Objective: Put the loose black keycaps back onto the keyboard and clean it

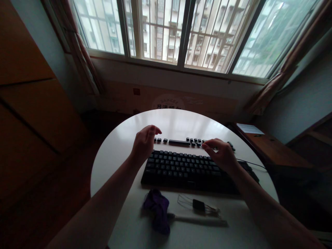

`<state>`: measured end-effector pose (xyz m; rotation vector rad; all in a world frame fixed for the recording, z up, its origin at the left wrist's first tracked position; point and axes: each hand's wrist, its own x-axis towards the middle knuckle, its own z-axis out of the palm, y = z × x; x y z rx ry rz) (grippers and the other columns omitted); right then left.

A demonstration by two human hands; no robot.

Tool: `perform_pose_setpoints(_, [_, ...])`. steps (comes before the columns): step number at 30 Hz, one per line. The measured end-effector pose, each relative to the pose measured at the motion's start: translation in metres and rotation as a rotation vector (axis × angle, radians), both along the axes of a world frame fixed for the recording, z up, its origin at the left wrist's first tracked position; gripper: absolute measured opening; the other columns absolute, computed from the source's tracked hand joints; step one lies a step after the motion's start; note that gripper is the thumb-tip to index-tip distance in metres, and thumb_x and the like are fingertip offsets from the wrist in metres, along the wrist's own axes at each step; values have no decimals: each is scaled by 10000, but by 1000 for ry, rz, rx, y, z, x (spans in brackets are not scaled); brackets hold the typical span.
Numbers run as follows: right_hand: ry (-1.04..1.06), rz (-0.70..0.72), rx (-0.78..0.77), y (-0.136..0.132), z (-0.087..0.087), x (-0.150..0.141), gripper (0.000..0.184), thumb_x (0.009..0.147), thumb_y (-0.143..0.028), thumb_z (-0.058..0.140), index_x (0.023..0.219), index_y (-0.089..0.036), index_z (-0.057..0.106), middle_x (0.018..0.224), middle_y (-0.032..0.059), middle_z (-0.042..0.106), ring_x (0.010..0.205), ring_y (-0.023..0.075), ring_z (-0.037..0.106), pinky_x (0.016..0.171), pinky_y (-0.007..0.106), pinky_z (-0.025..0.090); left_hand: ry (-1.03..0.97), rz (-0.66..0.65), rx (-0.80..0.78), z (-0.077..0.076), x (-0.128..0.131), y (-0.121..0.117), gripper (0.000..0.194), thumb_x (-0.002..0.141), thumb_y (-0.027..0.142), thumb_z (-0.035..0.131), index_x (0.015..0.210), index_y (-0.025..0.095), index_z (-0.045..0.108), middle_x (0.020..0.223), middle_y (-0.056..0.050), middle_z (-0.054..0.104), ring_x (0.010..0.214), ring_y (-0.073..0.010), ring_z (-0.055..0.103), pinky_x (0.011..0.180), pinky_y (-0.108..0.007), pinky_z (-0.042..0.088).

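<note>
Reaching over the keyboard [178, 165] on the counter [110, 162], left hand [144, 141] half-curled, right hand [222, 153] pinched, whether holding anything I can't tell, I could scatter the loose keycaps [179, 142] behind it with a stray knuckle.

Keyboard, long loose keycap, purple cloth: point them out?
Keyboard [185, 165]: head view, on the key rows between the hands.
Long loose keycap [179, 142]: head view, middle of its top face.
Purple cloth [159, 210]: head view, middle of the bunched fabric.

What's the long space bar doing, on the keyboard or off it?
Off: the long space bar lies on the white table beyond the keyboard, between loose keycaps.
</note>
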<state>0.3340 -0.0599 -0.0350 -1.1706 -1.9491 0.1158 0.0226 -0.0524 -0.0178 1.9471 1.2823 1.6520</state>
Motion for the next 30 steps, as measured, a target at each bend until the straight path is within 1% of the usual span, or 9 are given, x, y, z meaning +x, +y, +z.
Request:
perform_pose_setpoints(3, [-121, 8, 95, 11, 10, 2, 236, 910, -377, 611, 862, -188, 745, 794, 53, 700, 743, 171, 632, 707, 283, 502, -100, 48, 3, -1, -3, 3, 322, 936, 303, 385, 762, 180, 625, 751, -38, 645, 716, -182, 602, 639, -289, 487])
perform_pose_setpoints(6, [-218, 71, 92, 32, 18, 0, 189, 908, -326, 622, 875, -199, 758, 816, 51, 710, 768, 169, 634, 737, 283, 497, -62, 84, -1, -1, -2, 3, 146, 749, 136, 476, 753, 187, 613, 741, -8, 639, 660, -156, 576, 608, -263, 463])
perform_pose_setpoints(8, [-281, 95, 45, 51, 20, -3, 148, 886, -299, 645, 874, -208, 762, 844, 47, 720, 813, 178, 642, 779, 293, 493, -11, 93, 34, -1, -1, 2, 166, 660, 76, 472, 705, 191, 583, 699, 11, 609, 635, -141, 553, 609, -251, 447])
perform_pose_setpoints(12, [-391, 88, -150, 92, 12, -13, 121, 826, -244, 681, 902, -210, 769, 911, 47, 735, 891, 194, 655, 860, 310, 475, -24, 64, 96, 2, -2, -1, 148, 599, 47, 448, 606, 191, 480, 589, 39, 487, 583, -116, 478, 568, -228, 389])
perform_pose_setpoints(16, [-417, 88, -280, 117, 1, -23, 146, 803, -218, 684, 915, -203, 775, 889, 32, 743, 822, 167, 667, 823, 270, 478, -129, -67, 59, 6, -4, -4, 131, 546, 63, 444, 588, 183, 476, 564, 43, 473, 552, -103, 443, 526, -217, 346])
perform_pose_setpoints(20, [-427, 107, -325, 127, -8, -28, 150, 789, -190, 676, 896, -204, 781, 902, 23, 750, 819, 156, 676, 790, 243, 487, -138, -263, -12, 8, -4, -9, 128, 528, 77, 447, 583, 174, 510, 557, 33, 505, 539, -106, 460, 500, -218, 330])
perform_pose_setpoints(23, [-432, 116, -352, 130, -13, -29, 136, 767, -175, 692, 863, -208, 782, 893, 16, 751, 822, 155, 684, 783, 236, 495, -95, -322, -25, 8, -2, -13, 139, 522, 73, 430, 569, 172, 515, 536, 34, 504, 514, -101, 444, 479, -217, 300])
perform_pose_setpoints(26, [-426, 117, -359, 132, -14, -31, 125, 750, -145, 691, 819, -202, 778, 832, 13, 746, 794, 149, 688, 767, 227, 504, -37, -316, -15, 8, 0, -14, 156, 524, 46, 420, 554, 172, 506, 521, 39, 491, 501, -97, 434, 469, -213, 285])
perform_pose_setpoints(30, [-378, 74, -294, 124, -4, -37, 109, 793, -188, 676, 845, -202, 771, 863, 24, 746, 860, 166, 690, 818, 252, 508, 52, -200, 104, 7, 1, -10, 212, 555, -15, 402, 565, 171, 504, 581, 28, 503, 546, -102, 461, 510, -213, 328])
